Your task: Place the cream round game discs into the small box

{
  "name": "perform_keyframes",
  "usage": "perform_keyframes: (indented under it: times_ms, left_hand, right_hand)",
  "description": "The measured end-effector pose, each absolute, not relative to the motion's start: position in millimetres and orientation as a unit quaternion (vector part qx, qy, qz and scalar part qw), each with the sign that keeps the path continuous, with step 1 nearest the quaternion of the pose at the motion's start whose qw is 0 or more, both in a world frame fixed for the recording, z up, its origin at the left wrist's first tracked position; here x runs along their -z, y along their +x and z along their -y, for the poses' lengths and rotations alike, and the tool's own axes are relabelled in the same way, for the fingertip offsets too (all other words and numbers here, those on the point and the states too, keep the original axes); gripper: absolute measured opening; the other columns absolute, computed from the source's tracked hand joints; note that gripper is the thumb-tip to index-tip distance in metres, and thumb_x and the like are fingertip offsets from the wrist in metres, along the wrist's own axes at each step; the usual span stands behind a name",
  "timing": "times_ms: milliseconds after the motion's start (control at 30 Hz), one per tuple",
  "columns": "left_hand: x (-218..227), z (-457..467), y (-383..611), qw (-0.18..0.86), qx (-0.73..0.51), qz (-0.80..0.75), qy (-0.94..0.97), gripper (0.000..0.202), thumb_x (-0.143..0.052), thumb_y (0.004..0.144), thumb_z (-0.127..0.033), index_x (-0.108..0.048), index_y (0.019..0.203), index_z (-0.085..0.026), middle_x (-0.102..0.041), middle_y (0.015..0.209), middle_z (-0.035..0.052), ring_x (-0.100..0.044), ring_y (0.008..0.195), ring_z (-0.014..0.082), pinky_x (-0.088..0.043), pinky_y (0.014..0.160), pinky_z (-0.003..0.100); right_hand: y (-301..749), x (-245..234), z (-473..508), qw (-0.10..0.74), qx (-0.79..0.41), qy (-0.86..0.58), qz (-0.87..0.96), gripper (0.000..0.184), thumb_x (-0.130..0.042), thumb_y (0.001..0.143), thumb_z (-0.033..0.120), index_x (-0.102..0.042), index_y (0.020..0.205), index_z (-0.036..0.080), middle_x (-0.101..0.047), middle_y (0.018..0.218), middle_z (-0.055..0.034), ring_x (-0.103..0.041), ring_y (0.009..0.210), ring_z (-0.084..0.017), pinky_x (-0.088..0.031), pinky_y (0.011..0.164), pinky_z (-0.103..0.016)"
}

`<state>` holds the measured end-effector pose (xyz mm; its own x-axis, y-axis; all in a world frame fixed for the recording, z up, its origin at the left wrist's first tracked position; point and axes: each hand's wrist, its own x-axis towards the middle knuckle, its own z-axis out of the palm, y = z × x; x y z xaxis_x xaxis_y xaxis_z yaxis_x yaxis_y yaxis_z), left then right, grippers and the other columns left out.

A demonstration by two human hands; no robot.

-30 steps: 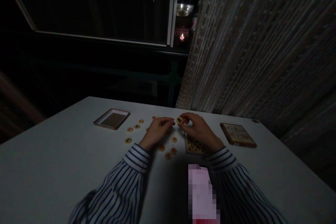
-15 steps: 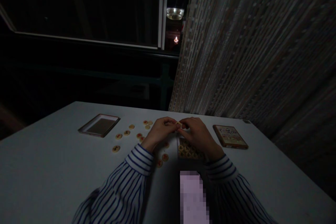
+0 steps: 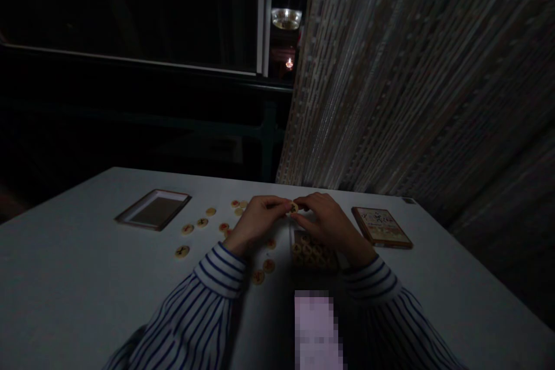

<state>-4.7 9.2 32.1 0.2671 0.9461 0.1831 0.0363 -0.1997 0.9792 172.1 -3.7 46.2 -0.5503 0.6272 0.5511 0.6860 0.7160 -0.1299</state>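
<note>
Between my two hands is one round Chinese chess piece (image 3: 293, 208), its dark character facing me. My left hand (image 3: 259, 221) pinches its left edge, and my right hand (image 3: 324, 218) grips its right edge with thumb and fingers. Below my right hand lies a box (image 3: 296, 235) of chess pieces with dark marks, partly covered by that hand. Loose chess pieces lie to the left and beneath my left wrist, among them a dark-marked piece (image 3: 182, 251) and a red-marked piece (image 3: 269, 266).
An open shallow tray or lid (image 3: 152, 209) rests on the white table (image 3: 87, 277) at left. At right lies a flat box (image 3: 381, 227) with printed lettering. A pixelated pinkish patch (image 3: 318, 329) is near me. A string curtain (image 3: 373, 81) hangs behind the table's right side.
The chess piece between my fingers has turned so its marked face shows. My hands have stayed almost in place, while the view has shifted slightly.
</note>
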Motion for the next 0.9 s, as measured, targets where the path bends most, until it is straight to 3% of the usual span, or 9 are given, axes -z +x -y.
perform_keyframes:
  times_ms: [433,900]
  left_hand:
    - [-37,-4,-3,0.491,-0.46,-0.421,0.608,0.021,-0.062,0.07,-0.031,-0.071,0.081,-0.015,-0.07,0.078,0.0042,-0.059,0.072,0.0134,-0.044,0.069,0.024]
    - [-31,-7,-2,0.466,-0.453,-0.447,0.615,0.023,-0.061,0.07,-0.03,-0.07,0.079,-0.012,-0.069,0.077,0.0062,-0.058,0.07,0.0141,-0.044,0.066,0.025]
  right_hand:
    - [172,-44,4,0.313,0.041,-0.374,0.872,0.024,-0.054,0.081,0.031,-0.057,0.1,0.018,-0.064,0.091,-0.0056,-0.055,0.085,-0.018,-0.038,0.076,-0.033]
    - [173,-40,1,0.276,0.054,-0.384,0.879,0.028,-0.053,0.081,0.031,-0.057,0.105,0.017,-0.064,0.095,-0.0062,-0.055,0.087,-0.018,-0.037,0.078,-0.033]
